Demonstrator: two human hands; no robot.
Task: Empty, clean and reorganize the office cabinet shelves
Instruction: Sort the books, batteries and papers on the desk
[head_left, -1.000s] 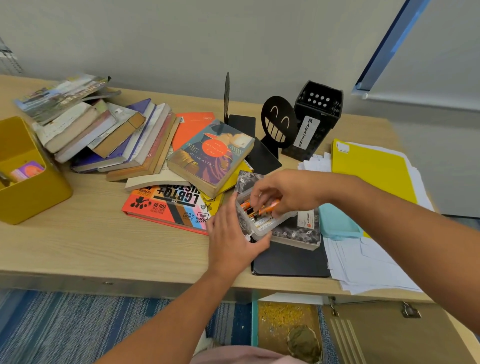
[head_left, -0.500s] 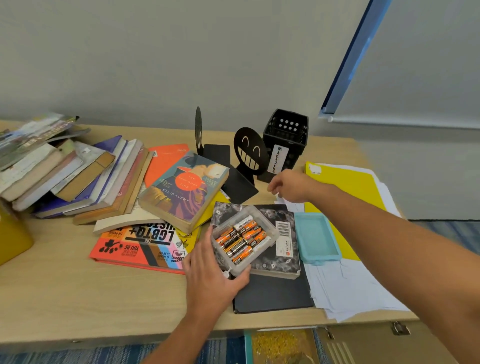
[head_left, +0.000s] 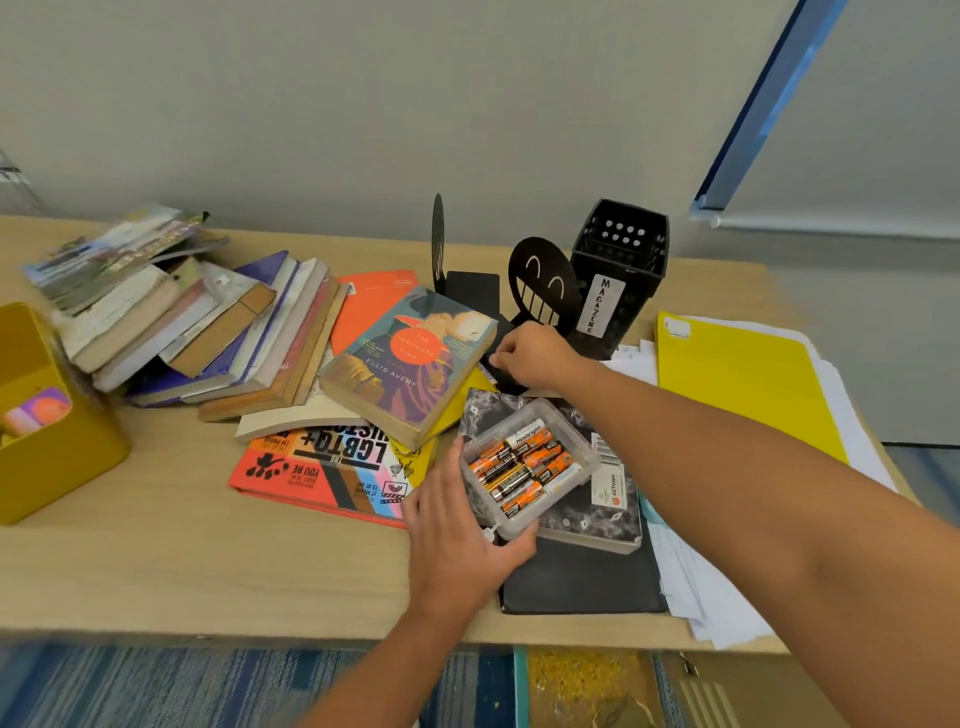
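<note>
Right hand (head_left: 535, 353) gone from battery case (head_left: 527, 470) to smiley bookend (head_left: 544, 287) base, fingers curled, grip unclear. Left hand (head_left: 457, 535) still holding case, just ahead. Bookend probably next.

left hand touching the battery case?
Touching. In the head view, the left hand cups the near-left corner of the clear battery case, fingers wrapped against its side wall, no gap.

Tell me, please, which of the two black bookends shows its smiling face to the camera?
The right bookend, beside the black magazine holder; the left bookend stands edge-on, showing only a thin sliver.
</note>
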